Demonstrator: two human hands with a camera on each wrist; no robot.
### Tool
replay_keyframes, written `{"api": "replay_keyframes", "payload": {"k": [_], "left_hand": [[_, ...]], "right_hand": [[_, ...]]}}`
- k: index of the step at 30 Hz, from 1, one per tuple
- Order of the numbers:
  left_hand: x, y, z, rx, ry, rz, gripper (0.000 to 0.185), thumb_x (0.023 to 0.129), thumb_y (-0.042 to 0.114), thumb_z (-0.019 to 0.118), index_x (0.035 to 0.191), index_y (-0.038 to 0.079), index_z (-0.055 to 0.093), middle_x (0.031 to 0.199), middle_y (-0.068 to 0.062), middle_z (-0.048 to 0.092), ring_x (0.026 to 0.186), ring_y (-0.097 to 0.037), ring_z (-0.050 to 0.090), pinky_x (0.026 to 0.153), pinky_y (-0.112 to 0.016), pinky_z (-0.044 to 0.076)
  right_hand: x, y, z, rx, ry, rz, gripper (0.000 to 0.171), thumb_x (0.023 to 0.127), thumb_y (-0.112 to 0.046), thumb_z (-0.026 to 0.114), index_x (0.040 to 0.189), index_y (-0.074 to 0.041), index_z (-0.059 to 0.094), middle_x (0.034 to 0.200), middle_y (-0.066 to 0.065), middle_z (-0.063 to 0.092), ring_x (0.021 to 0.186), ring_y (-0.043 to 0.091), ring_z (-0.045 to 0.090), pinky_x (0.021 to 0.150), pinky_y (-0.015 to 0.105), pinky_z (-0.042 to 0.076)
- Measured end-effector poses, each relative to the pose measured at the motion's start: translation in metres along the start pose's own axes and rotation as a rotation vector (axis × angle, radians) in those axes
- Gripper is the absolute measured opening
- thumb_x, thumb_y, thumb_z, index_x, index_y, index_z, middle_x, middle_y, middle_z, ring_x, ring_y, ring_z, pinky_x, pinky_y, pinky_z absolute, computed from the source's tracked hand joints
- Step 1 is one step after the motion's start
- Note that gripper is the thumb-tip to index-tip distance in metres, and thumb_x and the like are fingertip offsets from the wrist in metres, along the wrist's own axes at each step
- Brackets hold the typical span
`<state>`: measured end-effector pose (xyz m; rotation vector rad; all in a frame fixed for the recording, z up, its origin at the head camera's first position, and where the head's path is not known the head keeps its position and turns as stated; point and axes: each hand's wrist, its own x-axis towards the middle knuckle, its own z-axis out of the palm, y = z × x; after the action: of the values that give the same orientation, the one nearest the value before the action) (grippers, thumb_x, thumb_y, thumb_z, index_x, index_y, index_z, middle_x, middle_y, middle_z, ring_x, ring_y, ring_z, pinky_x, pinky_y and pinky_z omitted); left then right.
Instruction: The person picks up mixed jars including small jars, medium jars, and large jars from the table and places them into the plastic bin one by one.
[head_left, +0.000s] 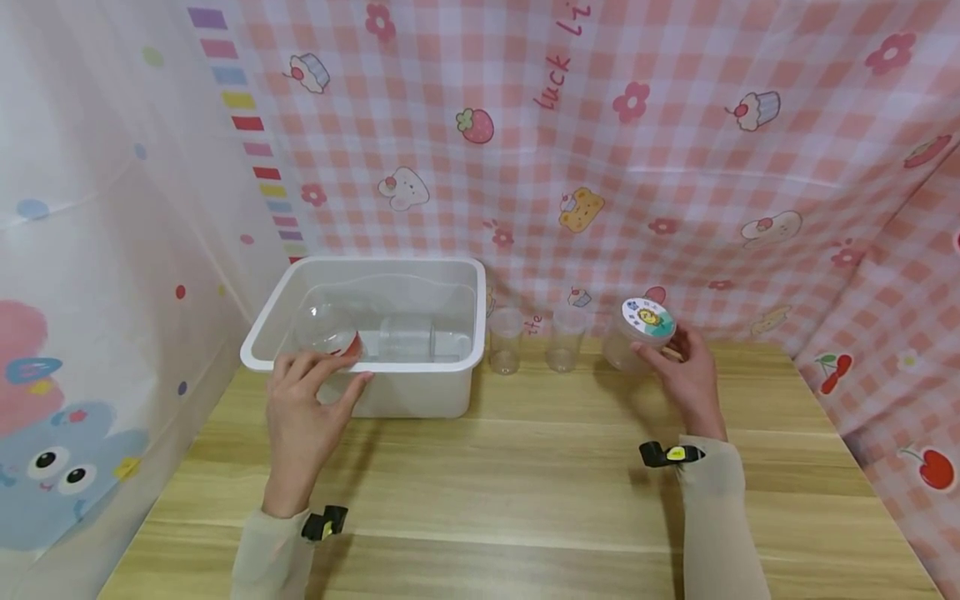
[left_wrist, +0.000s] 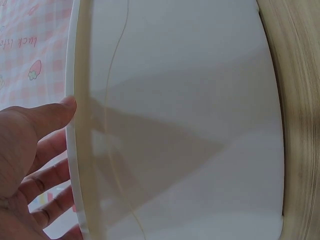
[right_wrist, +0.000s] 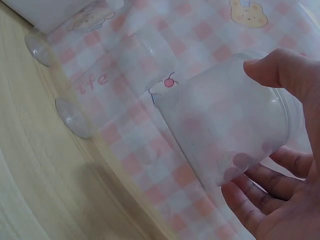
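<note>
My right hand (head_left: 686,379) grips a clear plastic jar (head_left: 633,346) with a white lion-sticker lid (head_left: 648,319), tilted just above the table at the back right. In the right wrist view my fingers (right_wrist: 260,200) and thumb curl round the jar (right_wrist: 225,130). My left hand (head_left: 311,400) rests at the near rim of a white plastic bin (head_left: 420,364), fingers relaxed and holding nothing. In the left wrist view its thumb (left_wrist: 55,112) touches the bin's rim (left_wrist: 72,150). Just beyond those fingers, a clear round jar (head_left: 326,329) with a red part lies inside the bin.
A second clear jar (head_left: 407,337) lies on its side in the bin. Two small clear cups (head_left: 505,342) (head_left: 564,337) stand between the bin and my right hand, against the pink checked backdrop. The wooden table (head_left: 510,483) stretches toward me; curtains close off both sides.
</note>
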<state>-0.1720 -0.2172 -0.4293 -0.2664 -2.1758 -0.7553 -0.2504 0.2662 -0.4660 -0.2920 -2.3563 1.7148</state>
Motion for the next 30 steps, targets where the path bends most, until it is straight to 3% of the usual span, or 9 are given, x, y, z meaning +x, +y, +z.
{"api": "replay_keyframes", "payload": {"k": [7, 17, 22, 30], "left_hand": [[0.001, -0.002, 0.0, -0.001, 0.006, 0.005, 0.031, 0.077, 0.023, 0.092, 0.102, 0.008, 0.081, 0.095, -0.011, 0.073, 0.097, -0.034, 0.055, 0.086, -0.044, 0.038], [0.001, -0.005, 0.002, 0.003, 0.025, 0.029, 0.031, 0.075, 0.022, 0.093, 0.1, 0.007, 0.081, 0.094, -0.011, 0.073, 0.095, -0.034, 0.055, 0.083, -0.043, 0.039], [0.0, -0.005, 0.002, -0.002, 0.019, 0.021, 0.031, 0.075, 0.022, 0.093, 0.1, 0.008, 0.081, 0.095, -0.011, 0.073, 0.096, -0.034, 0.055, 0.085, -0.044, 0.039], [0.0, -0.003, 0.001, 0.001, 0.015, 0.011, 0.031, 0.076, 0.023, 0.093, 0.101, 0.008, 0.081, 0.095, -0.01, 0.072, 0.097, -0.033, 0.054, 0.086, -0.044, 0.039]], "right_hand": [[-0.003, -0.011, 0.007, 0.04, -0.027, -0.084, 0.078, 0.088, -0.028, 0.083, 0.153, -0.013, 0.044, 0.145, 0.005, 0.054, 0.121, 0.004, 0.052, 0.094, 0.011, 0.046], [-0.012, -0.025, 0.016, 0.064, -0.091, -0.135, 0.076, 0.088, -0.021, 0.082, 0.153, -0.011, 0.044, 0.134, 0.0, 0.057, 0.115, 0.004, 0.053, 0.088, 0.009, 0.05], [-0.016, -0.032, 0.024, 0.084, -0.13, -0.183, 0.073, 0.087, -0.016, 0.083, 0.151, -0.013, 0.047, 0.131, -0.005, 0.059, 0.117, 0.005, 0.054, 0.093, 0.013, 0.05], [-0.025, -0.043, 0.033, 0.078, -0.154, -0.252, 0.072, 0.087, -0.016, 0.083, 0.149, -0.012, 0.049, 0.137, 0.002, 0.058, 0.12, 0.006, 0.055, 0.1, 0.017, 0.047]]}}
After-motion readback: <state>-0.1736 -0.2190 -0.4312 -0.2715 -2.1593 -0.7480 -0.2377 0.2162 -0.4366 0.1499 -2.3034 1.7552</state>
